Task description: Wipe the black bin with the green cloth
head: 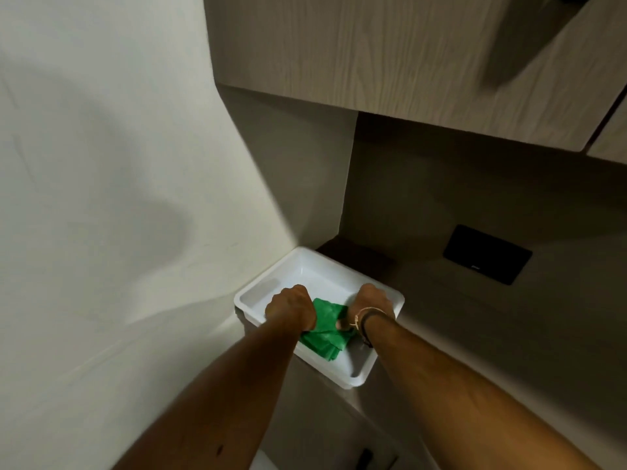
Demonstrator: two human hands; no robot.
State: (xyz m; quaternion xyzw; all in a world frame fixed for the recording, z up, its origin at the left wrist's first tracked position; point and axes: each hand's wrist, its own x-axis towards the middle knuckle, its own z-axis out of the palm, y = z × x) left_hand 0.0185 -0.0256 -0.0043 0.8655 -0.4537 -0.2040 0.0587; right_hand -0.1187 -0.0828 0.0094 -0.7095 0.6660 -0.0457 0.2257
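1. The fingers of both hands curl down and away from the camera, so they are mostly hidden; only the backs of the hands show, and a thumb tip [339,323] of the right hand pressed on the cloth.
2. The left hand [291,308] is closed into a fist over the left edge of the green cloth [324,330], gripping it.
3. The right hand [373,303] sits just beside the cloth's right edge, its thumb touching the fabric; whether its other fingers clamp the cloth cannot be told.
4. The cloth is folded or bunched in several layers and lies between the two hands, inside a white tray [356,379].
5. The tray is shallow and rectangular, with a raised rim; both hands reach in over its near edge.
6. The tray rests on a grey counter [458,334], in the corner where the counter meets a pale wall [118,164] on the left.
7. The right wrist wears a thin band [368,313] and a darker band just behind it.
8. Wood-grain cabinets [373,49] hang above the counter.
9. A dark rectangular plate [487,254] is set into the back wall to the right of the tray.
10. No black bin can be made out in this view; a white patch with dark marks at the bottom edge is too cropped to identify.
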